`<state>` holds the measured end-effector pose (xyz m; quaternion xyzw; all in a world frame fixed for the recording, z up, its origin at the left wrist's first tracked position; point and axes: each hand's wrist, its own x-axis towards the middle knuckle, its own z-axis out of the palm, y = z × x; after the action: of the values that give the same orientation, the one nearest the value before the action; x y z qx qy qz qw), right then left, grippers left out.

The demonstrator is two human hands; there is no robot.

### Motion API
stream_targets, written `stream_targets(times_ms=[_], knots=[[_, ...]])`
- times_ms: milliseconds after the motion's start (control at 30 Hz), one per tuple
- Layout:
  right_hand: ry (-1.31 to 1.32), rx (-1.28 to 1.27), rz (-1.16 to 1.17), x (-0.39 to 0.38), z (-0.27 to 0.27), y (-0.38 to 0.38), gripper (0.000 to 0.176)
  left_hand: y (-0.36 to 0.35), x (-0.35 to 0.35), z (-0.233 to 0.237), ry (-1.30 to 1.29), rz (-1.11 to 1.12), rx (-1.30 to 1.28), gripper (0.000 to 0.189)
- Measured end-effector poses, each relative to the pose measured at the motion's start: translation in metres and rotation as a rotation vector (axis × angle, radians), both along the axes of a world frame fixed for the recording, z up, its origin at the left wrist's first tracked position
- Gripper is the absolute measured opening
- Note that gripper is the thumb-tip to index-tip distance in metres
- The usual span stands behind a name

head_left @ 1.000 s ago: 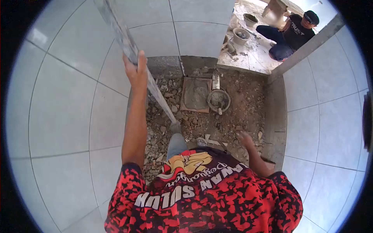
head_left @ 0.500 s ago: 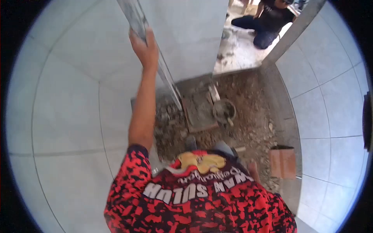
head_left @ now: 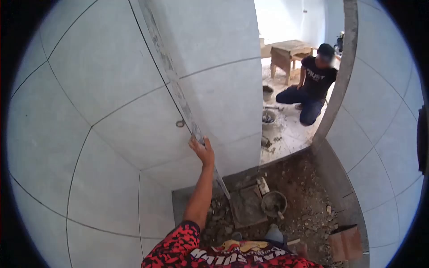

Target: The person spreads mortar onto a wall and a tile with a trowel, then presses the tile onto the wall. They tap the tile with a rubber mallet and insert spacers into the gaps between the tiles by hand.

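My left hand [head_left: 203, 151] is closed around a long metal straightedge [head_left: 181, 100] smeared with dried mortar. The bar runs at a slant along the pale tiled wall [head_left: 223, 102], its lower end reaching down near a shallow tray of wet mortar [head_left: 247, 207] on the ground. Beside the tray stands a small bucket [head_left: 274, 204] with a mortar-like mix inside and what looks like a handle sticking out. A small ring-shaped piece [head_left: 180, 123] shows on the wall to the left of the bar. My right hand is out of view.
Rubble and dirt [head_left: 308, 187] cover the floor. Reddish tiles or bricks [head_left: 345, 244] sit at the right by a raised cement edge [head_left: 353, 196]. Through the doorway a person [head_left: 313, 85] crouches near buckets [head_left: 269, 117] and a wooden table [head_left: 290, 49].
The view has tilted upward, so the wall, bar and doorway sit lower in the picture and more of the crouching person shows. My left hand still grips the straightedge.
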<state>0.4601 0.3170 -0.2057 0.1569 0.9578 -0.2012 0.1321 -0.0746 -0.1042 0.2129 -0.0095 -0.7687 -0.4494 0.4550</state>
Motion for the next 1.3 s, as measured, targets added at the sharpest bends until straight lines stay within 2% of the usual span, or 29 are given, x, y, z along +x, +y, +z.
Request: stream_targets(times_ms=[33, 67, 100, 133, 200, 267, 333, 400, 433, 533, 600, 667, 767, 833, 900, 967, 1000, 1067, 1100, 1167, 1200, 1267, 1300], knots=[[0.021, -0.130, -0.164, -0.017, 0.011, 0.011, 0.036, 0.001, -0.001, 0.003, 0.020, 0.031, -0.003, 0.050], [0.051, -0.272, -0.144, -0.042, 0.089, 0.005, 0.036, 0.002, -0.004, 0.006, 0.038, 0.060, -0.006, 0.051], [0.002, -0.289, -0.278, -0.075, 0.138, -0.001, 0.035, 0.001, -0.009, 0.006, 0.049, 0.096, -0.026, 0.052], [-0.050, -0.296, -0.414, -0.086, 0.163, 0.001, 0.033, -0.002, -0.013, 0.005, 0.056, 0.129, -0.044, 0.053], [-0.016, -0.228, -0.376, -0.083, 0.124, 0.043, 0.035, -0.007, -0.018, 0.010, 0.060, 0.128, -0.052, 0.055], [0.132, -0.326, -0.514, -0.103, 0.189, 0.039, 0.035, -0.013, -0.023, 0.010, 0.063, 0.177, -0.085, 0.059], [-0.069, -0.338, -0.534, -0.100, 0.179, 0.062, 0.040, -0.029, -0.027, 0.006, 0.028, 0.143, -0.069, 0.063], [-0.173, -0.702, -0.895, -0.108, 0.192, 0.070, 0.040, -0.025, -0.020, 0.020, -0.079, 0.183, -0.119, 0.071], [-0.171, -0.732, -0.898, -0.102, 0.172, 0.082, 0.038, -0.024, -0.024, 0.025, -0.110, 0.178, -0.146, 0.071], [-0.191, -0.676, -0.768, -0.073, 0.114, 0.101, 0.033, -0.034, -0.034, 0.011, -0.147, 0.269, -0.257, 0.073], [-0.285, -0.657, -0.824, -0.086, 0.136, 0.088, 0.025, -0.046, -0.039, 0.005, -0.129, 0.299, -0.344, 0.074], [-0.343, -0.455, -0.676, -0.112, 0.191, 0.066, 0.030, -0.042, -0.038, 0.009, -0.169, 0.293, -0.371, 0.075], [-0.308, -0.556, -0.728, -0.118, 0.192, 0.052, 0.034, -0.039, -0.035, 0.020, -0.239, 0.292, -0.399, 0.073], [-0.320, -0.577, -0.734, -0.115, 0.170, 0.055, 0.034, -0.041, -0.037, 0.021, -0.207, 0.281, -0.454, 0.081], [-0.324, -0.601, -0.737, -0.106, 0.135, 0.069, 0.035, -0.022, -0.029, 0.030, -0.250, 0.248, -0.367, 0.082], [-0.255, -0.452, -0.438, -0.100, 0.112, 0.086, 0.034, -0.017, -0.033, 0.034, -0.330, 0.208, -0.366, 0.081], [-0.263, -0.456, -0.448, -0.099, 0.109, 0.094, 0.034, -0.011, -0.031, 0.034, -0.338, 0.200, -0.373, 0.081], [-0.239, -0.688, -0.619, -0.106, 0.119, 0.106, 0.034, 0.000, -0.028, 0.035, -0.268, 0.223, -0.398, 0.083], [-0.245, -0.690, -0.627, -0.106, 0.117, 0.110, 0.034, 0.004, -0.026, 0.036, -0.274, 0.216, -0.403, 0.083], [-0.168, -0.536, -0.579, -0.093, 0.089, 0.126, 0.034, 0.006, -0.028, 0.035, -0.359, 0.297, -0.406, 0.085], [-0.174, -0.537, -0.586, -0.082, 0.067, 0.135, 0.034, 0.004, -0.030, 0.031, -0.364, 0.291, -0.411, 0.085], [-0.175, -0.481, -0.583, -0.070, 0.039, 0.144, 0.031, 0.000, -0.032, 0.025, -0.285, 0.075, -0.278, 0.087], [-0.177, -0.463, -0.582, -0.069, 0.035, 0.145, 0.031, 0.000, -0.033, 0.023, -0.291, 0.074, -0.281, 0.087]])
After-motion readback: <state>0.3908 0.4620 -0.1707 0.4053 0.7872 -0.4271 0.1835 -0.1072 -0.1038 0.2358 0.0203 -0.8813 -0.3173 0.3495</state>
